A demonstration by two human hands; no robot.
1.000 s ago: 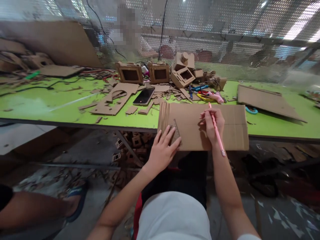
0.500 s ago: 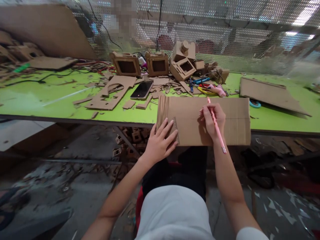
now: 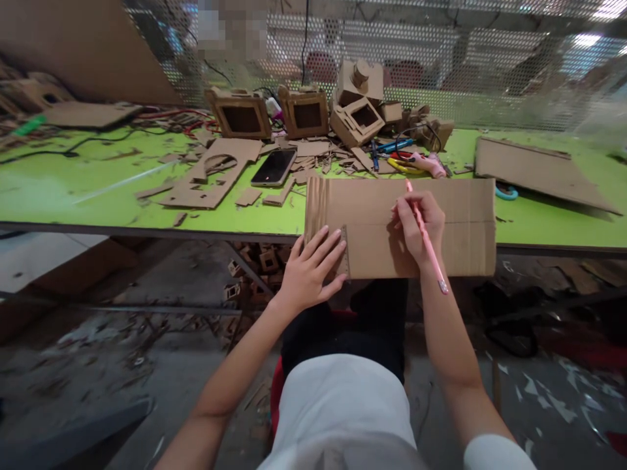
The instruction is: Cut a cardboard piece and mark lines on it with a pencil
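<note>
While the left hand [image 3: 309, 270] lies spread flat on a clear tick-marked ruler [image 3: 345, 253], the right hand [image 3: 420, 225] grips a slim pink pencil [image 3: 430, 253] — brown rectangular cardboard sheet [image 3: 367, 203] under both, overhanging the near edge of the lime-green worktop [image 3: 108, 202].
Best: press ruler firmly, pencil lightly — overhang would likely flex under force. Sheet smooth mid-face, ridged creases at left end, thin lengthwise line; ruler mostly hidden under the hand.

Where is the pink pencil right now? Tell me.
In the head view, right of centre, the pink pencil is in the right hand, over the cardboard sheet that overhangs the green table.
</note>
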